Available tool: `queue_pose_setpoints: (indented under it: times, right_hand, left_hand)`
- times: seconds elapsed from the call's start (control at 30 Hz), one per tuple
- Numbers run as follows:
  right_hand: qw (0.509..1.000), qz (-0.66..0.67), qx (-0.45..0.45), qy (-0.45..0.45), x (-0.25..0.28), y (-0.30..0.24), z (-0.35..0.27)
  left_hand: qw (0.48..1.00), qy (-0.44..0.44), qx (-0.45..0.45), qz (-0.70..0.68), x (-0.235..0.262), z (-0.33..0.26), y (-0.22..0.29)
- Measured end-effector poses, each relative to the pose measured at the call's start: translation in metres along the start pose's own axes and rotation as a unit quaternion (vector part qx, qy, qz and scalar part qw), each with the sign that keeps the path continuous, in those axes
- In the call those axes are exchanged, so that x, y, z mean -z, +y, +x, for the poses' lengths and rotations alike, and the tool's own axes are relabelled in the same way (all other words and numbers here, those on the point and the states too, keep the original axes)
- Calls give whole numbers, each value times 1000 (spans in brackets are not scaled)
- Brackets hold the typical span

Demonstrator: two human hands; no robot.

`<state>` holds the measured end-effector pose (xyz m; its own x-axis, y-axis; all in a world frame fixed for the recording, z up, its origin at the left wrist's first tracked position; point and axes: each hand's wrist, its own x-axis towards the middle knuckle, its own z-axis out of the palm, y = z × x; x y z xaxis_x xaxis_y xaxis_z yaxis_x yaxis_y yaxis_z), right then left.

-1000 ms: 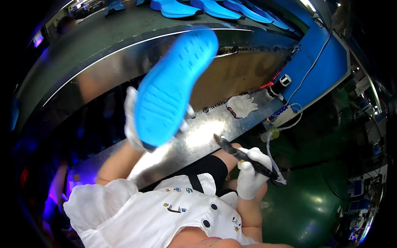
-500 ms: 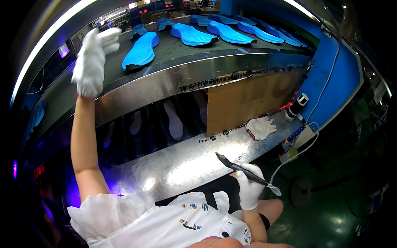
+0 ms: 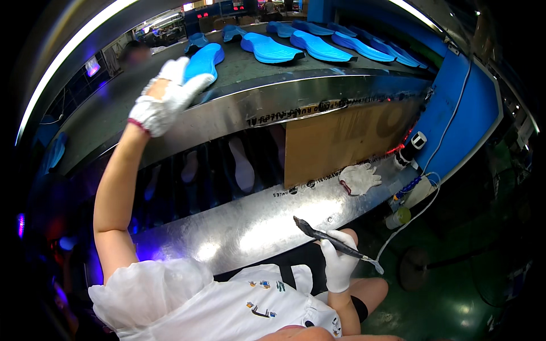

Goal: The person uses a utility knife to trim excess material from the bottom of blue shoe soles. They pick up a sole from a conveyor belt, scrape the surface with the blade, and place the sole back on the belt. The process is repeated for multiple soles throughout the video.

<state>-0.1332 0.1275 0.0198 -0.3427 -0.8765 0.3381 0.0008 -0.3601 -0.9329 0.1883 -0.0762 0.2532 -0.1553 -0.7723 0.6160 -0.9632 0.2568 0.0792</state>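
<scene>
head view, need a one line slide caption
Gloved left hand by a blue sole on a dark surface, gloved right hand gripping a slim black tool.

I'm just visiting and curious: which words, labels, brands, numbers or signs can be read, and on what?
Upper strip: black capital letters; I won't copy them.
Lower strip: similar print, not copied either.
Cardboard: large marks, too faded to read.
Red lights at the back: too small to tell.

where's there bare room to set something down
Bare: the metal ledge between the left arm and the brush; the dark surface between the blue sole beside the left hand and the next sole rightward. Crowded: that surface's right end, packed with soles.
</scene>
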Motion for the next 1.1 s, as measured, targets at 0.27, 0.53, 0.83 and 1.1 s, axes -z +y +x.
queue_pose_setpoints:
  times: [0.27,0.53,0.83,1.1]
  right_hand:
    - [997,14,19,-71,-13,-11,-2]
    - [999,-43,-26,-8,-13,3,5]
    - [984,-22,-118,-128,-65,12,5]
    - [970,-22,-196,-145,-77,22,2]
  left_hand:
    - [997,3,59,40,-31,15,14]
    - [984,2,167,67,38,-61,-109]
    - [752,-63,477,451,170,-196,-382]
    - [780,-104,466,403,163,-194,-463]
